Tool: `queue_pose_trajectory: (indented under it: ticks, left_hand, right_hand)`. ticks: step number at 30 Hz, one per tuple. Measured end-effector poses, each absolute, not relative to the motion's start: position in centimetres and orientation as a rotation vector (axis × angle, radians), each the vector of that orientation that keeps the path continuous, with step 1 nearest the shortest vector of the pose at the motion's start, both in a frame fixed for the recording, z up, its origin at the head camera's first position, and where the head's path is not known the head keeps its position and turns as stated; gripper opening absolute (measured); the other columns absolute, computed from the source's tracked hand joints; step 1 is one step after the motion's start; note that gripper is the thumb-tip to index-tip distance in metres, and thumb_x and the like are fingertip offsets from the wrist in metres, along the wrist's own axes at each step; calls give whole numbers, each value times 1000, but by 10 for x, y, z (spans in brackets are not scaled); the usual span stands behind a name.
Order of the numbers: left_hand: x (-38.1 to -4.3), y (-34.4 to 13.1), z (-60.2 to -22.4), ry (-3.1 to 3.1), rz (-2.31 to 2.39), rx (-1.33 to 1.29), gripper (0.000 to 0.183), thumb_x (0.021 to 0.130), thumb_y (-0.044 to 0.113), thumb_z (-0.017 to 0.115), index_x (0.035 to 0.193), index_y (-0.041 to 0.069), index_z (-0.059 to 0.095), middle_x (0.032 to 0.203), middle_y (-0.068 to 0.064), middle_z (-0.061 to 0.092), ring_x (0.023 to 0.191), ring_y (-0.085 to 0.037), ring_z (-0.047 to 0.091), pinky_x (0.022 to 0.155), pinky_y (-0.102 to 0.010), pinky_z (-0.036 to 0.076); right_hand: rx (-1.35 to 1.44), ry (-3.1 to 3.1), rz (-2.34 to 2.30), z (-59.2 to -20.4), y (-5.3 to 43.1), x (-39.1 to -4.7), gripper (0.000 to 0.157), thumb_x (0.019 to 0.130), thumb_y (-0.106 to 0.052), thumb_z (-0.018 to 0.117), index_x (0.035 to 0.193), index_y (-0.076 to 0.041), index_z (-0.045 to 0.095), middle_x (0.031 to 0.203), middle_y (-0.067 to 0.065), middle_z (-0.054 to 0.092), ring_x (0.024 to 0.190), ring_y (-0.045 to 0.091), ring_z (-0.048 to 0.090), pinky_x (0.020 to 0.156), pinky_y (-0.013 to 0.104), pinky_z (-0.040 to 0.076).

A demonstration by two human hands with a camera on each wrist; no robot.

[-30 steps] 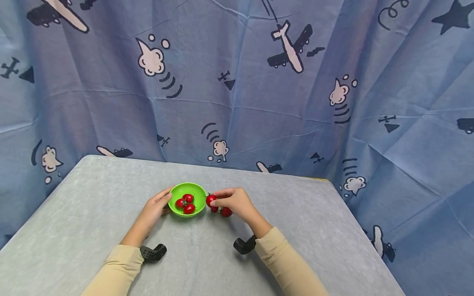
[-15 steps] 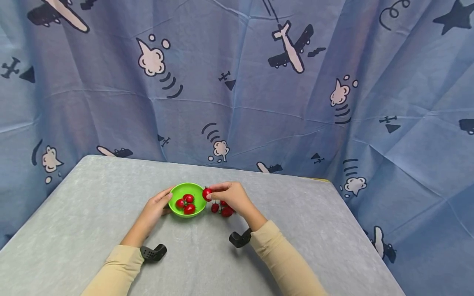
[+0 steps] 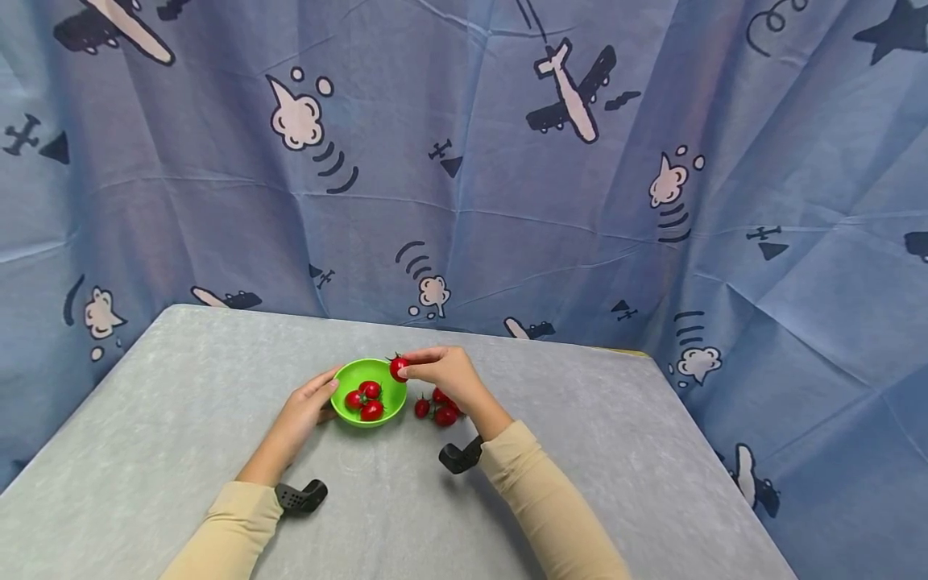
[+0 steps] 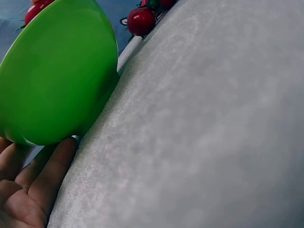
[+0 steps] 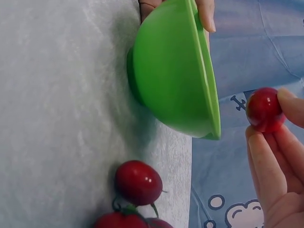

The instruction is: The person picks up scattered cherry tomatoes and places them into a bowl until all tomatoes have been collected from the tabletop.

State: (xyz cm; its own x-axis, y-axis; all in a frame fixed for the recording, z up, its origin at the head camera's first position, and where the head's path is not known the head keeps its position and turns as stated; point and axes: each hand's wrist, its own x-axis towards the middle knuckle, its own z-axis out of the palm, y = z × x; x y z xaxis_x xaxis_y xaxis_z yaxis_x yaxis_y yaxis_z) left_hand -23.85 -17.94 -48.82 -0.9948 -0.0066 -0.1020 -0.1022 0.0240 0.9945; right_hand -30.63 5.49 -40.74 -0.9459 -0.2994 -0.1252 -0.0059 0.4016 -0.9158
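A green bowl point(image 3: 397, 403) stands on the table with several cherry tomatoes point(image 3: 372, 411) inside. At its left side my left hand point(image 3: 299, 407) holds it, thumb over the rim and fingers against the outer wall, as the right wrist view also shows. Between thumb and fingertips my right hand point(image 3: 451, 374) pinches a single cherry tomato point(image 5: 265, 109), raised above the bowl's right rim and apart from it. More cherry tomatoes point(image 3: 445, 415) with green stems lie on the table just right of the bowl, below my right hand; one point(image 5: 138, 183) shows clearly in the right wrist view.
The grey-white table point(image 3: 217, 370) stretches out to both sides and in front of the bowl. Behind it hangs a blue curtain point(image 3: 377, 201) printed with planes and clouds. A black wrist device point(image 3: 300, 497) sits on each arm.
My right hand has lifted the cherry tomato and carried it left and away from me, from beside the bowl to over its right rim. My left hand and the bowl have stayed put.
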Motion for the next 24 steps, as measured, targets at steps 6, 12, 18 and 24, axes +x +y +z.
queue_pose_trajectory:
  ticks: [6,12,18,24]
  left_hand:
    - [-238,-179,-488,2196,2149,-117,51,108,29,41,153,5,37,158,-17,38,103,8,56,84,-14,50]
    - [-238,-179,-487,2192,2156,-116,51,108,28,40,153,5,37,158,-17,37,97,12,55,83,-13,50]
    - [-238,-179,-487,2193,2160,-106,51,108,27,39,153,5,36,158,-18,37,100,11,55,83,-13,50]
    - [-237,-179,-488,2189,2161,-98,51,108,27,39,153,4,36,158,-18,37,99,12,55,83,-12,50]
  right_hand:
    - [-283,2391,-1573,-408,47,-309,29,79,-25,84,105,-13,79,108,3,77,105,15,63,92,34,50]
    - [-316,2394,-1573,-406,37,-309,29,80,-24,83,106,-12,79,111,4,76,108,16,63,98,40,49]
    - [-326,2414,-1549,-407,28,-311,29,80,-25,83,106,-14,79,112,4,76,110,17,64,100,41,50]
    - [-347,2401,-1543,-410,22,-311,28,80,-25,83,105,-14,79,111,3,76,111,17,64,103,42,50]
